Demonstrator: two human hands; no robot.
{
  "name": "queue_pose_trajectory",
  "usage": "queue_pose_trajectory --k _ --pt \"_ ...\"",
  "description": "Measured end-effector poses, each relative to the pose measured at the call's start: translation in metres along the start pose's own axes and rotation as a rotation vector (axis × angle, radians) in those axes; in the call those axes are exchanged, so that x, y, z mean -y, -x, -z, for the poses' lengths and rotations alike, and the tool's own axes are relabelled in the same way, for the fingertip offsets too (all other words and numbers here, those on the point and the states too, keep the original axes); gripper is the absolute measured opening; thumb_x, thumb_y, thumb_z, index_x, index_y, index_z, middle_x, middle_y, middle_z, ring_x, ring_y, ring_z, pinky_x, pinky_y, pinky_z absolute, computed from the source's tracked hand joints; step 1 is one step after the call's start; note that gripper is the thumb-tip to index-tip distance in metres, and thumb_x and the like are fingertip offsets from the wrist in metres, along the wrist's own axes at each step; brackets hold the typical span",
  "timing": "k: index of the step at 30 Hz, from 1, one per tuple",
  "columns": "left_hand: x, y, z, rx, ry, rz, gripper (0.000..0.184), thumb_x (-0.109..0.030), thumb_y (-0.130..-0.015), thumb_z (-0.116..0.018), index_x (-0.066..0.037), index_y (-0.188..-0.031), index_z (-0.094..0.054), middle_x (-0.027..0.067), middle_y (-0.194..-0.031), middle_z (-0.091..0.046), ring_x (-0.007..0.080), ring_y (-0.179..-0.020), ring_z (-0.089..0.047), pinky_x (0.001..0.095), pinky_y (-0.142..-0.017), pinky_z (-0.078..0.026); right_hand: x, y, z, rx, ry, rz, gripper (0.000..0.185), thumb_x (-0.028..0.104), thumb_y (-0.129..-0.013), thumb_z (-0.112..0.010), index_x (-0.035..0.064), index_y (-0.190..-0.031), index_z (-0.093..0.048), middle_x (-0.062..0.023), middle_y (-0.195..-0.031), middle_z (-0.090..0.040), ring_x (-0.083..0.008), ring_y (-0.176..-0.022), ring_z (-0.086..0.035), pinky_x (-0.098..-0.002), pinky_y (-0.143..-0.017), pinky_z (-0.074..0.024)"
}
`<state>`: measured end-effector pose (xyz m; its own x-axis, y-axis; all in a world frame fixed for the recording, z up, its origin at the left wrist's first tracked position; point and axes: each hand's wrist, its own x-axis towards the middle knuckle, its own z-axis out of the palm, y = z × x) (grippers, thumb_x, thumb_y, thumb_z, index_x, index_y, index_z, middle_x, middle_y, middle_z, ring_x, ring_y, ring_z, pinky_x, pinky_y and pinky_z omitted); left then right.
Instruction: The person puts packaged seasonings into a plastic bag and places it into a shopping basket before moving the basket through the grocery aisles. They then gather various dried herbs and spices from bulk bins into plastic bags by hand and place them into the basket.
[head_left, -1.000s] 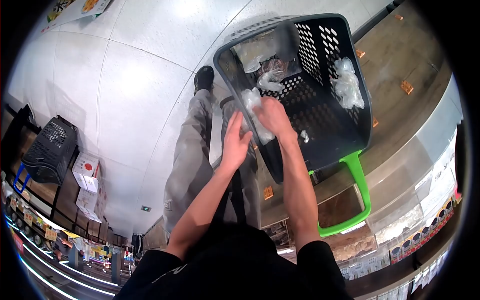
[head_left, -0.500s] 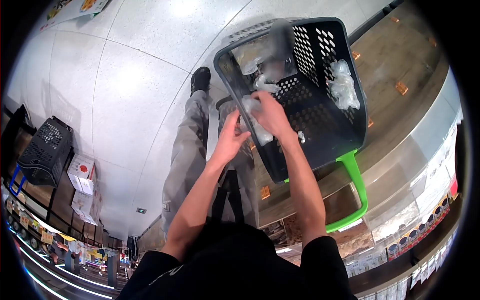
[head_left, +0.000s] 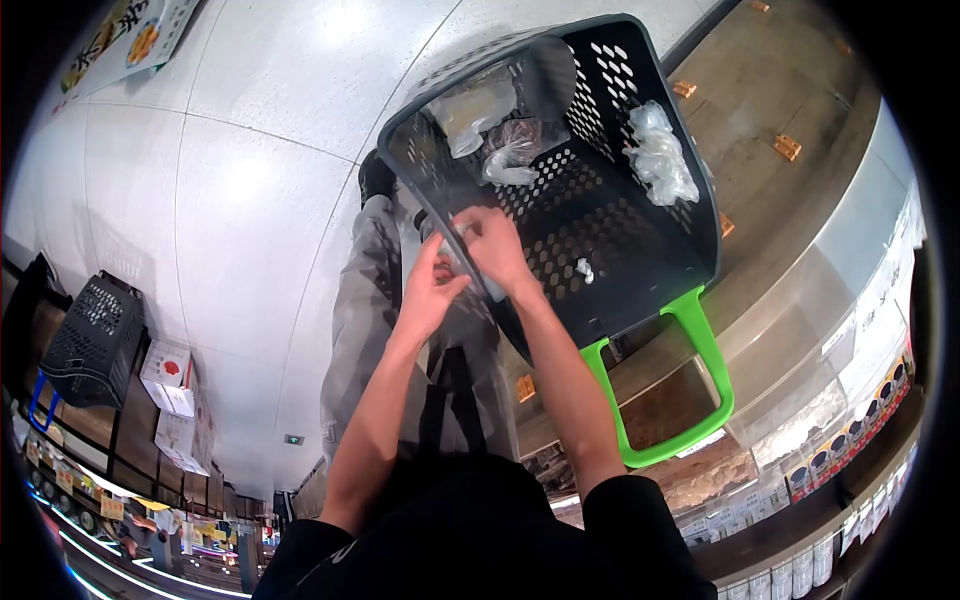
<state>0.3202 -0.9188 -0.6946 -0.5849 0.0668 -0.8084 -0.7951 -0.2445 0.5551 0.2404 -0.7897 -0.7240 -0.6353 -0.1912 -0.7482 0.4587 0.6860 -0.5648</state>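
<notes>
My left hand (head_left: 430, 290) is at the outer side of the dark basket's (head_left: 640, 285) near-left rim, fingers apart and slightly bent, with nothing seen in it. Just inside that rim, my right hand (head_left: 490, 243) has its fingers bent together on a clear plastic bag (head_left: 488, 283), mostly hidden by the hand and rim. Deeper in the basket are a bag with pale contents (head_left: 472, 115), a bag with dark reddish contents (head_left: 512, 140) and a blurred dark patch. A crumpled clear bag (head_left: 660, 155) lies against the right wall, and a small white scrap (head_left: 584, 268) on the basket's bottom.
The basket's green handle (head_left: 675, 440) hangs toward me over a wooden ledge (head_left: 770, 100) with small orange tags. Packaged goods line the lower right. At left stand another dark basket (head_left: 90, 330) and white boxes (head_left: 170, 378). A distant person (head_left: 140, 525) shows at lower left.
The basket has shifted left in view and turned, showing more of its green handle. Both my hands have moved left and slightly down, and the clear bag at the rim is now mostly hidden.
</notes>
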Motion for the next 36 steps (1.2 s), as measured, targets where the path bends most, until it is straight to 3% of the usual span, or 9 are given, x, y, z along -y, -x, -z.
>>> queue_pose_trajectory --k 6,9,14,18,22,23,24,28,36 --pt "0.005 -0.003 0.001 0.009 0.01 0.059 0.081 0.004 -0.077 -0.069 -0.007 -0.145 -0.027 0.0125 -0.113 -0.05 0.0162 -0.091 -0.052 0.028 -0.076 -0.05 -0.01 -0.007 0.004 0.039 0.014 0.053 0.023 0.007 -0.081 -0.054 0.0017 -0.099 -0.068 -0.0169 -0.101 -0.067 -0.0312 -0.092 -0.062 -0.038 -0.084 -0.0483" --pt "0.004 -0.004 0.003 0.011 -0.056 0.049 0.083 0.001 -0.075 -0.072 -0.006 -0.145 -0.028 0.0117 -0.112 -0.051 0.017 -0.091 -0.053 0.0284 -0.076 -0.049 -0.024 -0.018 0.018 0.088 -0.521 -0.079 0.025 0.012 -0.088 -0.057 -0.0021 -0.108 -0.063 -0.0139 -0.099 -0.068 -0.021 -0.101 -0.061 -0.0294 -0.087 -0.0463" --pt "-0.007 0.004 0.001 -0.076 -0.233 0.034 0.082 0.004 -0.074 -0.071 -0.003 -0.144 -0.028 0.0085 -0.149 -0.029 0.0187 -0.102 -0.054 0.0279 -0.08 -0.047 -0.108 -0.096 0.043 -0.329 -0.59 -0.319 0.017 0.004 -0.088 -0.052 -0.0017 -0.102 -0.061 -0.0042 -0.082 -0.063 -0.0108 -0.072 -0.057 -0.0236 -0.069 -0.0467" --pt "-0.02 0.01 0.002 -0.228 -0.236 -0.093 0.061 0.005 -0.079 -0.063 -0.005 -0.135 -0.04 0.0117 -0.144 -0.035 0.0162 -0.095 -0.054 0.0284 -0.08 -0.047 -0.203 -0.165 0.01 -0.278 0.145 -0.332 0.064 0.031 -0.075 -0.072 0.0114 -0.132 -0.049 -0.0228 -0.131 -0.053 -0.0396 -0.111 -0.057 -0.0451 -0.091 -0.0477" --pt "-0.019 0.008 0.015 -0.341 -0.283 -0.076 0.054 0.0 -0.086 -0.058 -0.004 -0.137 -0.04 0.0117 -0.142 -0.037 0.0164 -0.096 -0.056 0.0286 -0.081 -0.047 -0.204 -0.187 -0.008 0.044 0.479 -0.416 0.079 0.031 -0.078 -0.07 0.0185 -0.144 -0.03 -0.0208 -0.145 -0.035 -0.0435 -0.112 -0.055 -0.0453 -0.093 -0.0465" --pt "-0.016 0.01 0.018 -0.366 -0.304 -0.071 0.053 0.0 -0.087 -0.057 -0.004 -0.137 -0.039 0.0111 -0.142 -0.036 0.0161 -0.096 -0.057 0.0286 -0.081 -0.047 -0.224 -0.192 -0.018 0.034 0.527 -0.403 0.073 0.03 -0.079 -0.068 0.0175 -0.142 -0.033 -0.0208 -0.142 -0.039 -0.0424 -0.111 -0.056 -0.0451 -0.093 -0.0468" --pt "-0.018 0.012 0.016 -0.413 -0.332 -0.029 0.052 -0.008 -0.091 -0.054 -0.004 -0.14 -0.037 0.0122 -0.11 -0.059 0.0132 -0.09 -0.056 0.0248 -0.078 -0.045 -0.256 -0.198 -0.034 0.023 0.575 -0.396 0.067 0.03 -0.08 -0.066 0.0166 -0.139 -0.037 -0.0208 -0.138 -0.043 -0.0414 -0.111 -0.056 -0.0449 -0.092 -0.0471" --pt "-0.02 0.017 0.007 -0.424 -0.296 -0.034 0.05 -0.017 -0.093 -0.056 -0.004 -0.138 -0.039 0.0086 -0.095 -0.063 0.0123 -0.083 -0.055 0.0247 -0.077 -0.044 -0.276 -0.179 -0.034 -0.066 0.503 -0.329 0.034 0.023 -0.08 -0.06 0.0097 -0.111 -0.062 -0.0199 -0.105 -0.065 -0.0358 -0.101 -0.062 -0.0436 -0.086 -0.0498" --pt "-0.051 0.042 -0.032 -0.391 -0.245 -0.053 0.041 -0.008 -0.092 -0.055 -0.003 -0.131 -0.045 0.0085 -0.099 -0.059 0.0094 -0.081 -0.051 0.0229 -0.074 -0.042 -0.197 -0.074 0.06 -0.334 0.075 -0.302 0.035 0.029 -0.071 -0.064 0.0088 -0.099 -0.067 -0.0191 -0.101 -0.066 -0.0356 -0.098 -0.062 -0.0437 -0.086 -0.0491"
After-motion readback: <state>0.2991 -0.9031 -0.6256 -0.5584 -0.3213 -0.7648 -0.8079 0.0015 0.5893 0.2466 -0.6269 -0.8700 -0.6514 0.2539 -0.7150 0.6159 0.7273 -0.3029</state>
